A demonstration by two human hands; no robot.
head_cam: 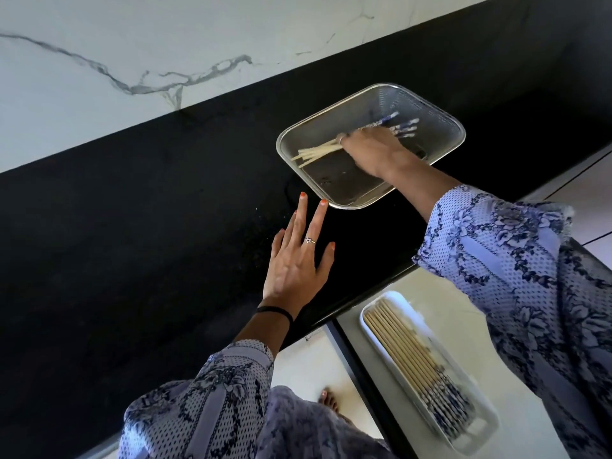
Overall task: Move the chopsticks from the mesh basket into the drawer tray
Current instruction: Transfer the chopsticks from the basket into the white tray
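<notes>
patterned sleeves (530,276) frame the drawer tray (427,369), already lined with chopsticks, below the black desk (149,243). right hand (371,149) reaches into the mesh basket (331,190), fingers closed on a loose bundle of chopsticks (318,152); left hand (294,260) rests flat, fingers spread. splayed tips could snag the rim and spill.
</notes>
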